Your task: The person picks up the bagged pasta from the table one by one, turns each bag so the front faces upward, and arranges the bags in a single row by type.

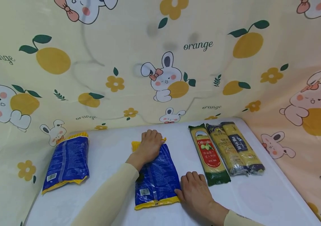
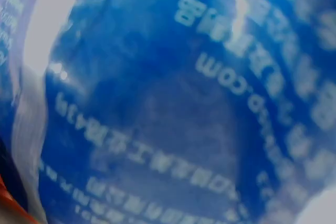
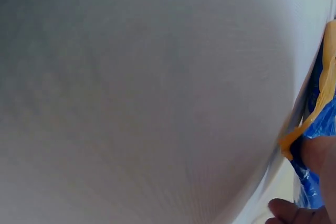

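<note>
A blue plastic food bag (image 1: 160, 175) with yellow ends lies on the white table in front of me, its printed back and barcode facing up. My left hand (image 1: 148, 146) grips its far end, fingers curled over the yellow edge and covering part of it. Close up, white print on the blue film fills the left wrist view. At the near right corner, my right hand (image 1: 195, 193) rests beside the bag, with its thumb touching the corner. The right wrist view shows that thumb (image 3: 317, 156) against the blue film near the yellow edge.
On the left lies a similar blue bag (image 1: 68, 160). To the right, a green and red spaghetti pack (image 1: 209, 153) lies beside two yellowish pasta packs (image 1: 228, 149) (image 1: 242, 147). A patterned cloth (image 1: 121, 62) rises behind the white table (image 1: 107, 188).
</note>
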The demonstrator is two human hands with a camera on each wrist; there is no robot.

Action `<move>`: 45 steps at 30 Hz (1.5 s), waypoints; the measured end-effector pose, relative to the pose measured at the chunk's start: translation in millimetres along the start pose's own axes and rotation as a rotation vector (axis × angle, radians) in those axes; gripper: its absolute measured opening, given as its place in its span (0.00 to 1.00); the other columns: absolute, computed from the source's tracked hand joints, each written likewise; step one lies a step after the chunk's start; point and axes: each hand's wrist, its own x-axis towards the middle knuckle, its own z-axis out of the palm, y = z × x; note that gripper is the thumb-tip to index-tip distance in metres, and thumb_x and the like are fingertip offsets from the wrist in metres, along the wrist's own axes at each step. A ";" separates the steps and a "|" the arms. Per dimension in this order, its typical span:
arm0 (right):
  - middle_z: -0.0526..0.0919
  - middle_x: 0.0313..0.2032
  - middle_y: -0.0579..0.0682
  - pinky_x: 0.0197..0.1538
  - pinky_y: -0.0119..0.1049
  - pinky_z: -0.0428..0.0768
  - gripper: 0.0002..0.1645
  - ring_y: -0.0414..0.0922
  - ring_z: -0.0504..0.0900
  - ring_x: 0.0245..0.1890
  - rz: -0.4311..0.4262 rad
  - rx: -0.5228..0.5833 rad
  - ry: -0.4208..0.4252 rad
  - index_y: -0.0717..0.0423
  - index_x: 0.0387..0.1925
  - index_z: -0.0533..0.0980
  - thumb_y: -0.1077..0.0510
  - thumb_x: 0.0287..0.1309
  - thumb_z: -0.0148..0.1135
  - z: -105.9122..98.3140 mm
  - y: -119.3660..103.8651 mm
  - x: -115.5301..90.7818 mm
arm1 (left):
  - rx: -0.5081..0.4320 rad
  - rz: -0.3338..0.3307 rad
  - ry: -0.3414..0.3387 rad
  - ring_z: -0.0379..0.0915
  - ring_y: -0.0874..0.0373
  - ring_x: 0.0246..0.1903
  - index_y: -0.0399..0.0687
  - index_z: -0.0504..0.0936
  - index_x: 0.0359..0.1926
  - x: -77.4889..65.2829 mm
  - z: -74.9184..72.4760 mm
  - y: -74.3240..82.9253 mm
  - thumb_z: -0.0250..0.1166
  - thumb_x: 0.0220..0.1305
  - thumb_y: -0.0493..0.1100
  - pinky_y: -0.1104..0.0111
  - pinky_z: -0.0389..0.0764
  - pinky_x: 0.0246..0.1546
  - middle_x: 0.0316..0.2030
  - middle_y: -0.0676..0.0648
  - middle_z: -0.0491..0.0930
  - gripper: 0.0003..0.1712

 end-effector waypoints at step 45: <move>0.70 0.29 0.42 0.45 0.43 0.69 0.09 0.43 0.69 0.33 -0.240 0.121 0.546 0.49 0.29 0.72 0.52 0.64 0.58 -76.1 -0.7 9.4 | 0.115 -0.184 0.118 0.69 0.45 0.50 0.44 0.82 0.48 2.0 -48.3 -8.3 0.46 0.82 0.67 0.49 0.65 0.54 0.40 0.46 0.76 0.33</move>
